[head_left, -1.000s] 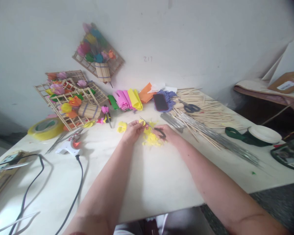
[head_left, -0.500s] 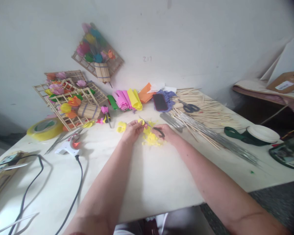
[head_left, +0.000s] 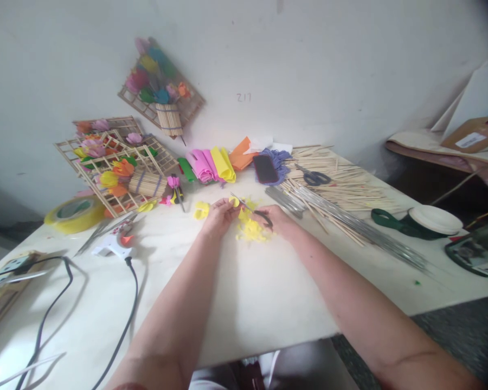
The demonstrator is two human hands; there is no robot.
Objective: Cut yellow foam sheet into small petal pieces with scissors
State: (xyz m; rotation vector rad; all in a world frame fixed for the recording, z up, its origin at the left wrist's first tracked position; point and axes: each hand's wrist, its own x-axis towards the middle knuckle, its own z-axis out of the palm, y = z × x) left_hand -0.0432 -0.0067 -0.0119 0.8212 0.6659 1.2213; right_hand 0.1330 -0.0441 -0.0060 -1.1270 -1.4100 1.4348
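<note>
Between the fingers of my left hand [head_left: 222, 215] is a small yellow paper piece [head_left: 234, 201], its edge rounded. My right hand [head_left: 277, 219] grips dark-handled scissors [head_left: 264, 216], whose blades point up and left to the paper. Whether the blades are apart I cannot tell. Below and between the hands lies a heap of yellow paper scraps [head_left: 252, 230] on the white table [head_left: 264, 292]. Several rounded yellow paper pieces [head_left: 202, 210] rest just left of my left hand.
Behind the hands lie rolled coloured paper [head_left: 223, 165], a phone [head_left: 265, 169], wooden sticks [head_left: 350, 184], metal wires [head_left: 361, 235] and another pair of scissors [head_left: 315, 177]. At left are stick lattices with paper flowers [head_left: 124, 168], a tape roll [head_left: 75, 213] and a corded glue gun [head_left: 116, 242].
Both hands stay in almost the same place with the paper and scissors. The whole view shifts only very slightly.
</note>
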